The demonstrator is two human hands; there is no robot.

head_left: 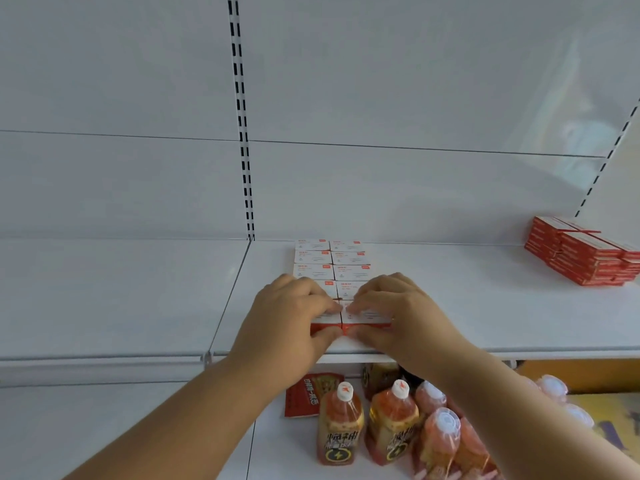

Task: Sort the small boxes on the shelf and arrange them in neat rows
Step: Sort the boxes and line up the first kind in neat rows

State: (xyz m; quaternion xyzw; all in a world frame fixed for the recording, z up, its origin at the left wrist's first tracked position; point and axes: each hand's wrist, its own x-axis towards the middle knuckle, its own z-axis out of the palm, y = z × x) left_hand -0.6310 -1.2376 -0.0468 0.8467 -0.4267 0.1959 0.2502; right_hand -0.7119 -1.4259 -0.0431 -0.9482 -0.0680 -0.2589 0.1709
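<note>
Squaring up the front pair of boxes (346, 318), both hands sit at 6 o'clock of a white-topped, red-sided block that runs in two columns back toward the shelf wall at 12 o'clock; the left hand (291, 317) pinches the left front box, fingers laid over its top and thumb on its red front face, and the right hand (401, 313) does the same on the right front box, so each is closed around one carton, with the fingertips nearly meeting over the seam. These look like light, stiff card cartons, likely easy to slide on the smooth white shelf (485, 306) and just as easy to knock askew, so I judge the best hold is top and front face together, or the outer side walls, pushing gently toward 12 o'clock until the fronts line up; a hard squeeze could dent the card. At 2 o'clock, well apart, a stack of red boxes (585, 254) sits untidily and probably needs sorting. Below, at 6 o'clock, bottles (341, 427) stand on the lower shelf beside a red packet (311, 393)
</note>
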